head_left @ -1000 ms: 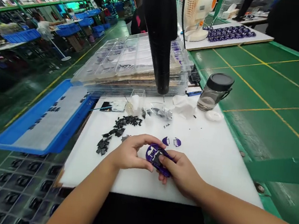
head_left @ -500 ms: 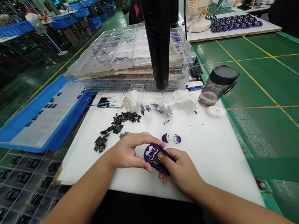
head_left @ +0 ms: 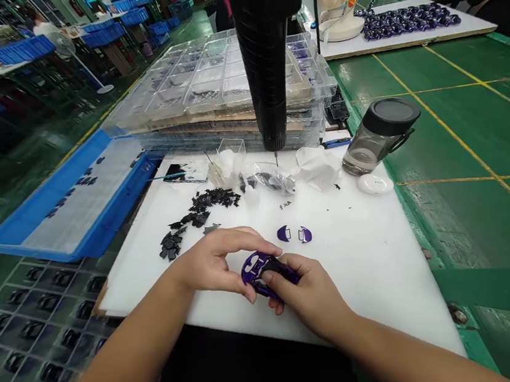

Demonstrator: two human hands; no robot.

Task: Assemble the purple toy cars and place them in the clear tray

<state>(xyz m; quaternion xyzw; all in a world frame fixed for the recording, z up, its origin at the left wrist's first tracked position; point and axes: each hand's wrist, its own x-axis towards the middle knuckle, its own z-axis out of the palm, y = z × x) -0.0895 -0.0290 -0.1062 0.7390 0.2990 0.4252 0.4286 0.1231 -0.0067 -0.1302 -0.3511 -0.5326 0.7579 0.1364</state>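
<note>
On the white board point(head_left: 365, 279), just in front of the 2 small purple half-round pieces point(head_left: 295, 234), both hands close on 1 purple plastic part point(head_left: 260, 272). A slip looks like the likeliest trouble: the part is small and glossy, and the grip is by fingertips alone, so a hard press from the thumb could flick it onto the board or toward the pile of black chips point(head_left: 196, 215) left of the half-round pieces. A black insert seems to sit in the part under the right thumb; pushed in crooked, it could jam or bend.

The left hand point(head_left: 211, 263) is curled nearly closed, index finger arched over the part's top, thumb under its near edge. The right hand point(head_left: 309, 297) is closed on the part's right end, thumb on the black piece. The black driver point(head_left: 267, 68) hangs well behind the half-round pieces, touching nothing.
</note>
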